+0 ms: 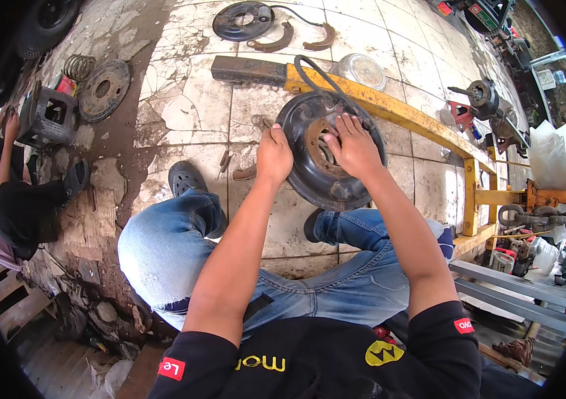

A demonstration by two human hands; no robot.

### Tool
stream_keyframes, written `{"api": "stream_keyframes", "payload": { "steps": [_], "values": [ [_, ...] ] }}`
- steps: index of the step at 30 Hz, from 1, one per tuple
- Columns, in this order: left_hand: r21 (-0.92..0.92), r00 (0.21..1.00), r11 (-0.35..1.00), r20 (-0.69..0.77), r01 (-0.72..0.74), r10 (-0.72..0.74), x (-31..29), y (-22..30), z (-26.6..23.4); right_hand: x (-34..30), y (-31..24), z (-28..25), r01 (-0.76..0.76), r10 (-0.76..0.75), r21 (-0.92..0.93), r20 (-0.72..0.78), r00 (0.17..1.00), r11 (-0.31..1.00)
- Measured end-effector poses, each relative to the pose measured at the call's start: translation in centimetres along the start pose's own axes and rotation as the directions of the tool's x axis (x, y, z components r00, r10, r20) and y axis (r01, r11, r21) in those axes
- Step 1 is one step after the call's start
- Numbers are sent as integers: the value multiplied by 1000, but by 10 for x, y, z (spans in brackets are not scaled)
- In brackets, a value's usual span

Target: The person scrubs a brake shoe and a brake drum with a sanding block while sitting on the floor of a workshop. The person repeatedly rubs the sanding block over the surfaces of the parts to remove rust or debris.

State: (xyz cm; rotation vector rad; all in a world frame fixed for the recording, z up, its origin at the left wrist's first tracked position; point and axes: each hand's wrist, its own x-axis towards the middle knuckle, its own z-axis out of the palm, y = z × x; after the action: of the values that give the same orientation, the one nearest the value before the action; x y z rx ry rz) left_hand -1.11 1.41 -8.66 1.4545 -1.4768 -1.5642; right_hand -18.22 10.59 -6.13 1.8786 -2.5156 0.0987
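Observation:
A round black brake backing plate stands between my knees, close to a yellow steel beam. My left hand is closed at its left rim, thumb up; the fingers' undersides are hidden. Flat on the plate, over the right of its centre hole, lies my right hand with fingers stretched out. A black cable loops from the plate's upper side. Just beyond my left hand is a small metal tool end; I cannot tell its kind. A brown curved brake shoe lies partly hidden beside my left wrist.
The yellow beam crosses the tiles to a frame at right. Farther off lie another backing plate, two brake shoes and a clear round container. At left are a rusty disc, a coil spring and another person's hands.

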Motion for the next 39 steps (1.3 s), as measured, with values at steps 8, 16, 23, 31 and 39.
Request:
{"api": "stream_keyframes", "payload": {
  "steps": [8, 16, 23, 31, 39],
  "values": [
    [2, 1000, 1000, -26, -15, 15, -2, 3, -2, 1, -10, -18, 2, 7, -70, 127, 992, 998],
    [11, 1000, 1000, -7, -21, 21, -2, 4, -1, 4, -9, 10, 37, -36, -11, 55, 998, 999],
    [11, 1000, 1000, -13, -18, 18, 0, -1, -1, 1, -25, -6, -210, 272, -260, 234, 933, 943],
    [6, 1000, 1000, 2, -20, 20, -2, 2, -2, 4, -14, 3, -65, 72, -47, 164, 984, 997],
    [11, 1000, 1000, 9, -1, 1, -1, 4, -4, 3, -10, 5, 140, -139, 5, 174, 975, 990]
  ]
}}
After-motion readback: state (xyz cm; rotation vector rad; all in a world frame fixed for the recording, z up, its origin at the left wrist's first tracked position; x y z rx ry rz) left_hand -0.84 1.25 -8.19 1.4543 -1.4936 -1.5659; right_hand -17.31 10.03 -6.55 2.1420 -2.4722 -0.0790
